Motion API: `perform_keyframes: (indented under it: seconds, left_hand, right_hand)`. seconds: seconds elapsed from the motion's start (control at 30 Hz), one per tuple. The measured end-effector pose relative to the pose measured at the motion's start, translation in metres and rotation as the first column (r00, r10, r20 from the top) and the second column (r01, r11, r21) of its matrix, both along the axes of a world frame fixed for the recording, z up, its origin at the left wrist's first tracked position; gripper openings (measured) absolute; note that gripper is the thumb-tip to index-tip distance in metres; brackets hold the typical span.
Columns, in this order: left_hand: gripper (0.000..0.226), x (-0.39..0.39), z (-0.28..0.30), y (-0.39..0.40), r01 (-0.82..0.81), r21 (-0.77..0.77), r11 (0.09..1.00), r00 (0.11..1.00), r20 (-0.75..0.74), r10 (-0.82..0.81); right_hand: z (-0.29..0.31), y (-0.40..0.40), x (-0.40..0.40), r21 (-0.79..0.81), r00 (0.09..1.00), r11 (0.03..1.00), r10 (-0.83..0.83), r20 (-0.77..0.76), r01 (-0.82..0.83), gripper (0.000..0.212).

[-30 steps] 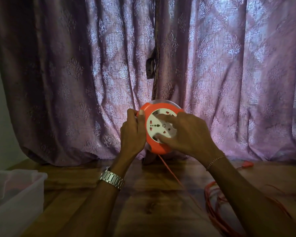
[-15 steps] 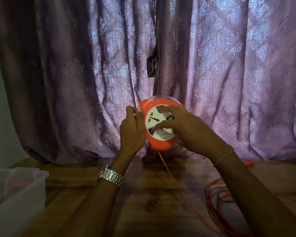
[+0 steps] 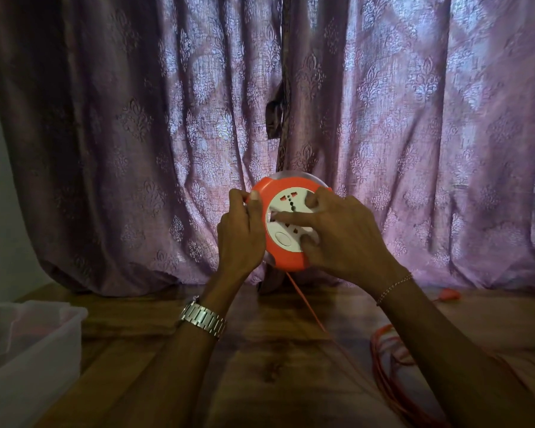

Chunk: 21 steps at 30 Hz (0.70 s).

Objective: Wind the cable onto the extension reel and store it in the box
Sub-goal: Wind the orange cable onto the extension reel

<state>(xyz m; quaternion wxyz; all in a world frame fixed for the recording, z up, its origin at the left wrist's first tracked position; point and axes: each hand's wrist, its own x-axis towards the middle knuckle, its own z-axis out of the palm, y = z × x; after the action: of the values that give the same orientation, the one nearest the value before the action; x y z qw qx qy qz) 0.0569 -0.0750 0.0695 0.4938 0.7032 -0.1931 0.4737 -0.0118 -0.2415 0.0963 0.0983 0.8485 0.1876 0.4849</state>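
Observation:
I hold a round orange extension reel (image 3: 286,257) with a white socket face up in the air in front of the curtain. My left hand (image 3: 240,236) grips its left rim, thumb on the orange edge. My right hand (image 3: 343,234) lies over the white face, its fingers hooked into the face's recesses. A thin orange cable (image 3: 309,307) runs taut from the reel's underside down to the right, joining loose orange loops (image 3: 386,356) on the wooden table. The cable's orange plug (image 3: 450,294) lies at the table's far right.
A translucent white plastic box (image 3: 28,353) stands open at the table's left front. A purple patterned curtain (image 3: 136,134) hangs right behind the reel along the table's (image 3: 260,381) back edge. A pale wall shows at the far left.
The white socket face has turned under my right hand's fingers, which shifted round it. The reel stays held up in about the same place, and the cable still hangs taut below it.

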Motion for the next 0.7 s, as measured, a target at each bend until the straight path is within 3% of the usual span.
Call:
perform_keyframes:
  seconds: [0.17, 0.27, 0.33, 0.43, 0.47, 0.53, 0.6, 0.7]
  left_hand:
    - [0.033, -0.001, 0.001, -0.002, 0.012, -0.018, 1.0, 1.0, -0.003, -0.012]
    - [0.033, -0.001, 0.001, -0.003, 0.007, -0.017, 1.0, 1.0, -0.004, -0.007]
    - [0.035, 0.0, 0.0, -0.003, 0.011, -0.02, 1.0, 1.0, -0.004, -0.011]
    - [0.039, 0.002, -0.001, -0.002, 0.016, -0.031, 0.999, 1.0, -0.011, -0.016]
    - [0.04, 0.003, -0.001, -0.002, 0.018, -0.034, 0.999, 1.0, -0.012, -0.018]
    - [0.041, 0.004, -0.001, -0.001, 0.022, -0.035, 0.999, 1.0, -0.017, -0.022]
    - [0.04, 0.004, -0.002, -0.001, 0.019, -0.033, 0.999, 1.0, -0.018, -0.02]
    - [0.041, 0.003, -0.002, -0.002, 0.02, -0.034, 0.999, 1.0, -0.02, -0.021]
  right_hand:
    - [0.0, 0.004, 0.002, 0.197, 0.989, 0.98, -0.062, 0.135, 0.035, 0.061]
    - [0.003, 0.005, 0.0, 0.182, 0.987, 0.982, -0.079, 0.142, 0.052, 0.065]
    - [0.006, 0.004, -0.002, 0.145, 0.986, 0.988, -0.07, 0.15, 0.048, 0.06]
    - [0.012, -0.001, -0.007, 0.073, 0.986, 0.991, 0.105, 0.133, -0.115, 0.033]
    - [0.014, -0.004, -0.007, 0.03, 0.98, 0.984, 0.17, 0.104, -0.174, 0.023]
    - [0.017, -0.009, -0.009, -0.021, 0.976, 0.977, 0.212, -0.048, -0.213, 0.033]
    - [0.018, -0.006, -0.013, -0.045, 0.966, 0.988, 0.134, -0.221, -0.148, 0.05]
    - [0.016, 0.001, -0.014, -0.096, 0.954, 0.993, 0.036, -0.298, -0.068, 0.06]
